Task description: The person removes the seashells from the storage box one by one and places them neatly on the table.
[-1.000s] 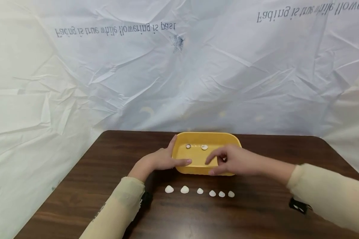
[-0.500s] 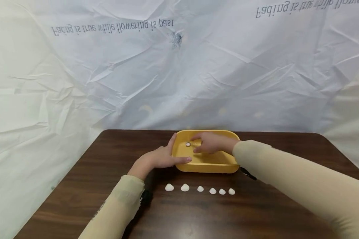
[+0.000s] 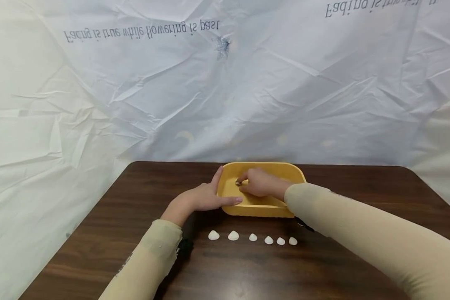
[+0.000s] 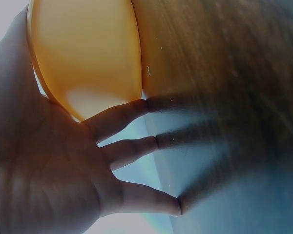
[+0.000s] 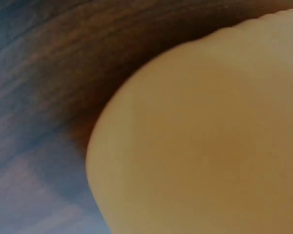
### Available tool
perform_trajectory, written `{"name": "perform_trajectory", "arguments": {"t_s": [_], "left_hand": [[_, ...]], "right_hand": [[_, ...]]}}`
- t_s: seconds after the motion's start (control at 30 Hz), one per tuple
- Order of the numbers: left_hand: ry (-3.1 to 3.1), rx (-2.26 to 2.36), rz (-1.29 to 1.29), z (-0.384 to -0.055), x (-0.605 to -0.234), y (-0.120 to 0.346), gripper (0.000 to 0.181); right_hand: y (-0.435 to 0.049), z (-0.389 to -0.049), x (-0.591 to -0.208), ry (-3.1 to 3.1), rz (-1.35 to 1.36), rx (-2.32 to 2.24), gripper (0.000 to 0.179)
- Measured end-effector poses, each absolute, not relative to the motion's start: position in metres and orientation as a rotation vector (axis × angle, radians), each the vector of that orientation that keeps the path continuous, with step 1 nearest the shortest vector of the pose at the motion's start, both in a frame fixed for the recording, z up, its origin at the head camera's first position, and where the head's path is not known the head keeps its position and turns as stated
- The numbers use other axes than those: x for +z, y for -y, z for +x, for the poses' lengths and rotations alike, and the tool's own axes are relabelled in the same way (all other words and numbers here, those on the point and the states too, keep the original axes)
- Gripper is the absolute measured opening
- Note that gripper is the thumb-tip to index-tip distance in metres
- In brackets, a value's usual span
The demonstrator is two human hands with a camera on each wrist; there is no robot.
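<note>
— Where is the small shell to be found?

— It is seen on the floor of the yellow tray [image 3: 260, 211], toward the left end: a tiny rounded shell [image 3: 238, 183], pale with a darker band, partly covered by a fingertip.

— Is it gripped?

— That cannot be told. The fingers of the right hand [image 3: 261, 182] are partly bent; the shell is met by the index fingertip, and the thumb is held slightly apart below.

— And the left hand [image 3: 204, 198]?

— Its thumb is laid over the near rim and its index finger along the left end. By the left wrist camera, three more fingers are shown, straight and fanned out, with long shadows cast over the tabletop.

— What is added by the right wrist camera?

— The tray's smooth outer wall is shown close up, with a wavy edge hidden from the left wrist view.

— And further out?

— Six white, fan-shaped shells [image 3: 233, 236] are lined up on the dark wood-grained table [image 3: 341, 258], backed by a creased, printed pale sheet [image 3: 285, 83].
</note>
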State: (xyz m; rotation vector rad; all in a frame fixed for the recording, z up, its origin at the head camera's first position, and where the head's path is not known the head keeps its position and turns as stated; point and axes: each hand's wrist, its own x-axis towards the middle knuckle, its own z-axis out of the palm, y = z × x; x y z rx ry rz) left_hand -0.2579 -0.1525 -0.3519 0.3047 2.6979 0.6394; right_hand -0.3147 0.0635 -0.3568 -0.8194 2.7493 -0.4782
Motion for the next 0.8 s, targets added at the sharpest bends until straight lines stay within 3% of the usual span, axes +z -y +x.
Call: {"name": "perform_trajectory", "arguments": {"t_s": [0.3,0.8], "left_hand": [[-2.7,0.659,0.313,-0.257,-0.352,0.154,0.132],[-2.697,0.661,0.31,-0.256,-0.351,0.153,0.133]], "right_hand": [[-0.059,-0.312,-0.36,-2.833,-0.818,-0.569,0.019],[-0.064,-0.313,-0.345,-2.82,-0.771,-0.628,0.018]]}}
